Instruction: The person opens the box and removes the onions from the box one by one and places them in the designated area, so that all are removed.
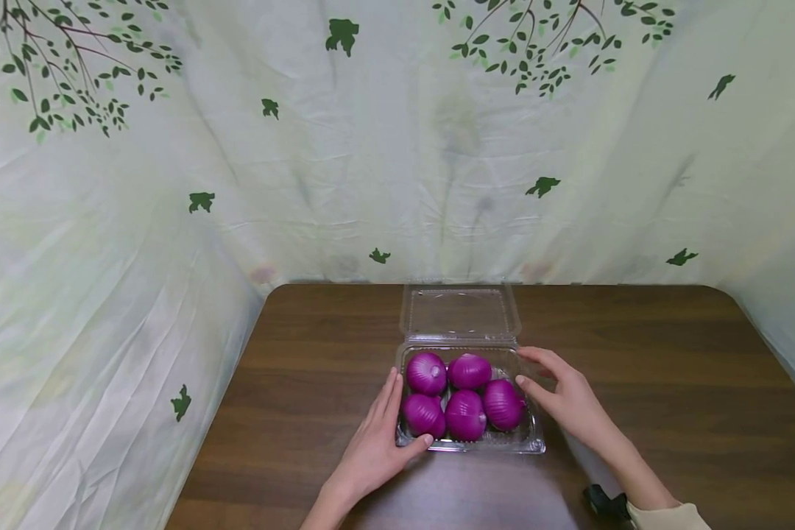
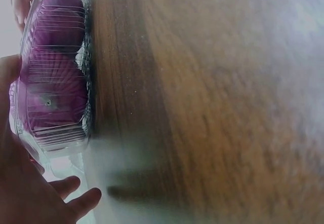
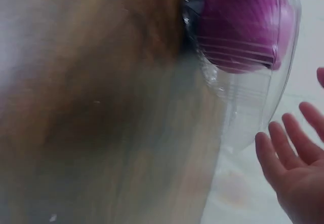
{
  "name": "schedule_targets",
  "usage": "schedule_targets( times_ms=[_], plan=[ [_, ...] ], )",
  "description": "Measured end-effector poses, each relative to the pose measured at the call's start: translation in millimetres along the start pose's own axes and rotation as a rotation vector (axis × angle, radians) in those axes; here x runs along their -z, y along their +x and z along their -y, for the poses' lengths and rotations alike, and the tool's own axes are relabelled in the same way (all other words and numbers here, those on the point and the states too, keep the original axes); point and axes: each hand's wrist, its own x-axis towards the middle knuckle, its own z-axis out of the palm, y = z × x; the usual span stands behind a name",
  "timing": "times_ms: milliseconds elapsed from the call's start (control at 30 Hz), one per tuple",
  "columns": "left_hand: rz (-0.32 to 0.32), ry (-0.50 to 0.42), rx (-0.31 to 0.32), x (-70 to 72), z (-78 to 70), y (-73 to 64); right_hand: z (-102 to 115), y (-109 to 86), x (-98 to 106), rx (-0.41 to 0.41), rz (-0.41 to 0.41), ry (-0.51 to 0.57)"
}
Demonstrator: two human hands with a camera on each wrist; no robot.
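A clear plastic clamshell box point(image 1: 513, 443) sits on the table with its lid point(image 1: 460, 313) folded back toward the far edge. Several peeled red onions point(image 1: 466, 415) lie inside, filling most of the tray. My left hand point(image 1: 377, 445) rests against the box's left side, its fingers straight along the wall and the thumb at the front rim. In the left wrist view two fingertips point(image 2: 87, 202) stick out past the box. My right hand point(image 1: 573, 401) is at the box's right side, fingertips close to the rim; the right wrist view shows its fingers point(image 3: 289, 150) loosely spread with nothing between them.
The brown wooden table point(image 1: 656, 383) reaches back to a pale cloth curtain point(image 1: 397, 147) printed with leaves and branches. More cloth hangs along the left and right sides. A black strap point(image 1: 606, 504) is around the right wrist by the sleeve.
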Motion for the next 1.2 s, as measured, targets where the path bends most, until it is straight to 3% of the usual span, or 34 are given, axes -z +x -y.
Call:
schedule_targets(
  times_ms=[267,700,1200],
  plan=[
    [0.008,-0.036,0.014,-2.4,3.5,0.1,5.6,-14.5,-7.9,0.116,0.058,-0.073],
    [0.030,-0.088,0.029,-2.4,5.1,1.5,6.3,-15.0,-17.6,0.193,0.202,-0.175],
    [0.029,-0.069,0.030,-3.3,3.7,2.2,7.1,-9.5,-20.1,0.184,0.264,-0.278]
  ],
)
